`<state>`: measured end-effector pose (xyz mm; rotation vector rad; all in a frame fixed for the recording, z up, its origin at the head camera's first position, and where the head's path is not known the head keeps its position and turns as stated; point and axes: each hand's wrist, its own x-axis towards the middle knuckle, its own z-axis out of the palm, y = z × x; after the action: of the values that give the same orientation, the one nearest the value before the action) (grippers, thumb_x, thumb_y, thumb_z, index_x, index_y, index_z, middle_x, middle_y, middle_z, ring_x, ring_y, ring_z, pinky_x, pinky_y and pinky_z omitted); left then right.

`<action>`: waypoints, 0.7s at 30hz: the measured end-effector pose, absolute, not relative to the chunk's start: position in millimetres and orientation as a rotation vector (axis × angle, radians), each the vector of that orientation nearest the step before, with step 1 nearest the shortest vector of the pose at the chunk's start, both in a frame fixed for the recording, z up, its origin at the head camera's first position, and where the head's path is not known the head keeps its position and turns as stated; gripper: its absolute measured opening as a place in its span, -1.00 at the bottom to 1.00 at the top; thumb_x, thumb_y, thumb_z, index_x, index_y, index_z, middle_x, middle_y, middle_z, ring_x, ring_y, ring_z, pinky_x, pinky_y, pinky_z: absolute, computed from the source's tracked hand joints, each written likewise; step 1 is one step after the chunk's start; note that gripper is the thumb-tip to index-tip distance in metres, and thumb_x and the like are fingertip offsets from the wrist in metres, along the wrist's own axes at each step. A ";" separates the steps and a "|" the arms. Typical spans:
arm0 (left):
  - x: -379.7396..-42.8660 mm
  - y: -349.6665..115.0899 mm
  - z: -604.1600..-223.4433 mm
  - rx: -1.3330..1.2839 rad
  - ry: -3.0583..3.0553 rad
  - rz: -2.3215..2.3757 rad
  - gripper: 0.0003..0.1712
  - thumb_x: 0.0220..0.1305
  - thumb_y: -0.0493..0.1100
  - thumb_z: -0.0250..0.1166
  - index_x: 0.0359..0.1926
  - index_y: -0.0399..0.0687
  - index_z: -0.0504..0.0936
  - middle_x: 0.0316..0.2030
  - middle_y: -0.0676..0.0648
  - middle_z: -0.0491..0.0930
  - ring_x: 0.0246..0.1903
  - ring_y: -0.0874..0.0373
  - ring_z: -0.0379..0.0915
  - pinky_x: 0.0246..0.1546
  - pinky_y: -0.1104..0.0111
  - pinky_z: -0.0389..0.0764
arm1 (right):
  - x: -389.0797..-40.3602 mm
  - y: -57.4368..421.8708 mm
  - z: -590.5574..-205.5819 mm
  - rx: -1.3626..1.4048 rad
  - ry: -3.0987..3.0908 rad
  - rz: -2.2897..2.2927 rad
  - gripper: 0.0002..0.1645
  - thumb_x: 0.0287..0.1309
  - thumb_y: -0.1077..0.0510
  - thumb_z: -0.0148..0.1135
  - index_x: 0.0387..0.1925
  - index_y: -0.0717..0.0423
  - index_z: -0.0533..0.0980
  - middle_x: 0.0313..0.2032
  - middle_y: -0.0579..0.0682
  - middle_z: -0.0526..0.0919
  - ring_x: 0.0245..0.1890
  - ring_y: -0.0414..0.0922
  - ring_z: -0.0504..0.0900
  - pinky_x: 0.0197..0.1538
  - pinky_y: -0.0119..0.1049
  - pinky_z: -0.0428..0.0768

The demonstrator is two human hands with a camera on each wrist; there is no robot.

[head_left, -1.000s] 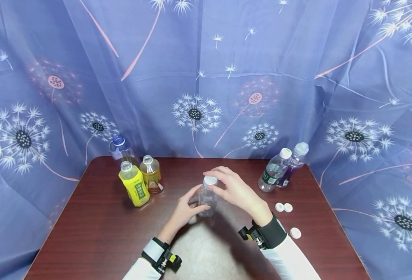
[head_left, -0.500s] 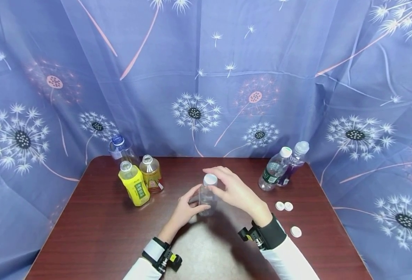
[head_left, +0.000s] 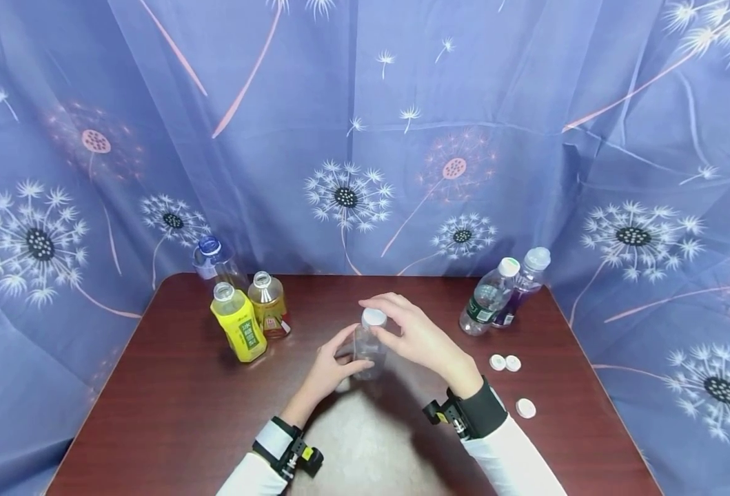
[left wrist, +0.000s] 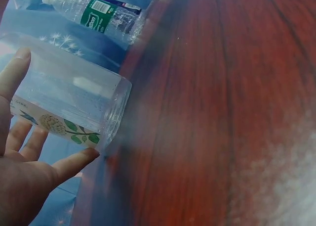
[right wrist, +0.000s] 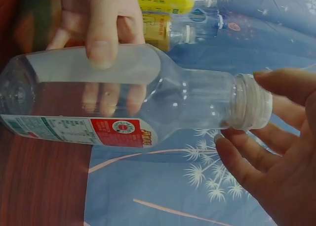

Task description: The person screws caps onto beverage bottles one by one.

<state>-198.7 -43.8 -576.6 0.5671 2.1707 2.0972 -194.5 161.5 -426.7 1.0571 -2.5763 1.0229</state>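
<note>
A tall, clear plastic bottle [head_left: 369, 349] stands upright near the middle of the dark red-brown, wood-grained bench [head_left: 172, 420]. Both hands are on it. The left hand [head_left: 332, 367] is clamped around its body, thumb on one side and fingers on the other; in the right wrist view those fingers show through the transparent wall. The right hand [head_left: 413, 333] comes over the top, its thumb and fingers curved about the round white plastic cap [head_left: 373, 317] that sits on the neck. A label panel with red and white printing [right wrist: 116, 131] shows on the bottle in the right wrist view, and a strip with a pale flower and green leaves [left wrist: 59, 124] in the left wrist view.

Toward the left back of the bench, three more bottles stand close together: a bright yellow-wrapped one [head_left: 240, 329], a clear one with a yellow and red label [head_left: 269, 308], and a clear one with a blue neck [head_left: 211, 248] behind them. At the right back are a green-labelled clear bottle with a white cap [head_left: 487, 301] and, just beside it, a purple-labelled bottle with a translucent top [head_left: 524, 284]. Nearer the person, two small white discs [head_left: 498, 362] lie side by side, with a third white disc [head_left: 526, 408] closer still. A blue curtain printed with dandelions [head_left: 278, 172] hangs behind.
</note>
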 end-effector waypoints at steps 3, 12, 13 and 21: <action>-199.5 -44.1 -575.7 0.554 2.184 2.093 -0.15 0.17 -0.31 0.57 0.47 -0.11 0.44 0.29 -0.30 0.56 0.15 -0.30 0.59 0.15 0.07 0.68 | -197.6 160.0 -428.1 1.041 -2.548 1.035 -0.57 0.29 0.27 0.41 0.18 0.17 0.60 0.08 0.07 0.62 0.01 -0.05 0.61 0.00 -0.15 0.68; -199.5 -43.7 -576.5 0.550 2.154 2.107 -0.13 0.17 -0.32 0.57 0.48 -0.16 0.42 0.29 -0.30 0.55 0.17 -0.29 0.58 0.16 0.07 0.67 | -197.9 160.8 -428.1 1.050 -2.566 1.061 -0.43 0.25 0.24 0.45 0.28 0.18 0.55 0.20 0.10 0.58 0.07 -0.04 0.60 -0.02 -0.17 0.68; -199.6 -43.7 -576.5 0.549 2.158 2.107 -0.13 0.17 -0.32 0.57 0.47 -0.18 0.41 0.29 -0.30 0.55 0.17 -0.29 0.58 0.16 0.06 0.68 | -197.9 160.7 -428.1 1.060 -2.558 1.060 -0.45 0.26 0.26 0.44 0.27 0.18 0.56 0.19 0.10 0.59 0.08 -0.04 0.60 -0.01 -0.15 0.69; -199.7 -44.0 -577.3 0.563 2.155 2.112 -0.13 0.15 -0.33 0.57 0.47 -0.17 0.42 0.30 -0.30 0.55 0.19 -0.30 0.57 0.15 0.10 0.68 | -198.6 157.7 -432.9 0.987 -2.535 1.087 -0.51 0.22 0.20 0.50 0.17 0.14 0.61 0.05 0.05 0.62 -0.04 -0.08 0.60 -0.07 -0.15 0.71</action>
<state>-199.7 -44.0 -577.3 0.5628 2.1554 2.1116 -198.6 157.7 -432.9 0.9870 -2.5350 1.0875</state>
